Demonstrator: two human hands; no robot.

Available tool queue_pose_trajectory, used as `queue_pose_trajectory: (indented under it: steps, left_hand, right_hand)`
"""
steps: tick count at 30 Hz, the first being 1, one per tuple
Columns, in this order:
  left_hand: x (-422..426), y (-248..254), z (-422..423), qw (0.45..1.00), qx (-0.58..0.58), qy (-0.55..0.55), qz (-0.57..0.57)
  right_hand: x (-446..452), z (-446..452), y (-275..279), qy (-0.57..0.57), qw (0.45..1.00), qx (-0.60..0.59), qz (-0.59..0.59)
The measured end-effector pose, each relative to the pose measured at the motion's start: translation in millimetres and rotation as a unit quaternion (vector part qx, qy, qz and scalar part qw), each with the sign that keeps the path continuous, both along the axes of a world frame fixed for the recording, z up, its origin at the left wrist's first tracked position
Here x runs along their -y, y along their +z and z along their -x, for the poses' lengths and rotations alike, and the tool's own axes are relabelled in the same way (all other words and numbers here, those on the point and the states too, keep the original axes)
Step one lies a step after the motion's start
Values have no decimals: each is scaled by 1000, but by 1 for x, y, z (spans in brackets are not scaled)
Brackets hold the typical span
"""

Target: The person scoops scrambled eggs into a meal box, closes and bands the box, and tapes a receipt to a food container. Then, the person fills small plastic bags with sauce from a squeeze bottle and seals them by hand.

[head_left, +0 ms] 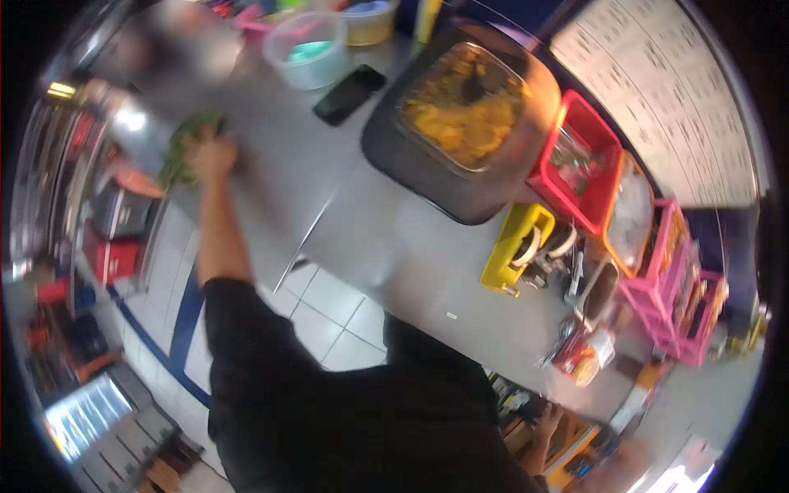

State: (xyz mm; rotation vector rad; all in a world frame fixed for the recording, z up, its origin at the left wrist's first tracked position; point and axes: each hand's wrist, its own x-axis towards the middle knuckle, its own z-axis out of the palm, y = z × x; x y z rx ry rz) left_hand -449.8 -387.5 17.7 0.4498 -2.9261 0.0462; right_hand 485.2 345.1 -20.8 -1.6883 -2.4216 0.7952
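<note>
My left hand (212,156) reaches out across the steel table to its far left part. Its fingers are closed on a green bundle (179,160), too blurred to tell whether cloth or leaves. Low at the right, beside my dark clothing and below the table edge, is my right hand (546,421). Its fingers look apart, and nothing shows in them. Near it are boxes and an orange-edged shelf (571,456).
The steel table (411,263) holds a phone (349,94), plastic tubs (306,53), a tray of yellow-orange food (460,111), a red basket (582,160), a yellow holder (516,246), pink baskets (670,287) and packets (583,357). Shelves stand at left.
</note>
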Motion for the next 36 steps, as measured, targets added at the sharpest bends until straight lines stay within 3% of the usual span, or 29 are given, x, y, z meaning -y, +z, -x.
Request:
queue_pose_trajectory:
  steps: [2,4,6,8,9,11,12,13,14,15,16,17,18,19,20,21,23,24,26,27,28,30,32,33,34,36]
  left_hand:
    - [16,28,0,992,73,102,19]
    - [80,-21,13,995,33,8,-89]
    - [84,-32,8,994,38,7,-105]
    - [66,-40,-2,989,47,21,-135]
    - [45,-42,-12,987,66,31,-140]
    - [-41,-34,-54,991,-11,-23,-134]
    - [-95,-7,-82,989,10,-38,-142]
    - [-143,15,-112,972,20,-55,-228]
    - [-184,36,-145,963,80,-87,-242]
    - [-212,46,-181,959,185,-147,-155]
    - [-229,33,-218,933,240,-212,-162]
    - [-259,52,-258,893,304,-280,-177]
    - [-278,70,-291,777,444,-382,-228]
    - [-290,72,-334,682,462,-489,-288]
    - [-303,83,-348,518,605,-499,-341]
    - [-310,81,-364,446,613,-529,-382]
    - [-302,98,-360,467,643,-345,-499]
    - [-294,120,-344,521,661,-202,-500]
    - [-275,149,-336,741,412,-129,-515]
    - [-267,159,-327,780,321,-92,-529]
    - [-254,136,-312,805,201,-133,-543]
    - [-267,119,-289,841,33,-215,-495]
    - [-276,40,-274,909,15,-169,-379]
    - [-298,8,-285,943,-31,-171,-284]
    - [-320,-16,-310,965,-78,-169,-183]
    - [-364,-34,-362,944,-97,-205,-240]
  right_hand:
    - [46,5,36,-66,983,153,76]
    - [56,-41,18,-78,973,152,157]
    - [76,2,54,-291,895,200,273]
    - [88,30,62,-260,905,213,260]
    - [92,40,65,-260,910,181,267]
    - [102,77,65,-260,904,152,302]
    - [107,101,73,-260,893,163,330]
    - [97,89,57,-239,883,164,370]
    - [86,71,43,-218,871,164,409]
    - [91,76,50,-220,869,169,411]
    - [100,95,58,-222,886,148,380]
    - [106,111,63,-228,901,124,348]
    - [102,108,56,-232,900,123,347]
    - [101,95,46,-242,904,113,334]
    - [100,79,40,-252,907,104,320]
    - [99,63,35,-213,916,101,325]
    - [87,38,23,-271,867,54,415]
    - [91,28,19,-238,896,67,370]
    - [91,1,-1,-211,918,70,329]
    - [82,-25,-21,-165,923,52,343]
    - [81,-43,-37,-119,926,33,356]
    - [88,-20,-22,-199,906,47,370]
    - [84,-28,-32,-176,904,62,384]
    - [61,-109,-119,39,947,25,318]
    - [60,-121,-126,42,944,16,327]
    - [41,-113,-115,-62,916,-5,395]
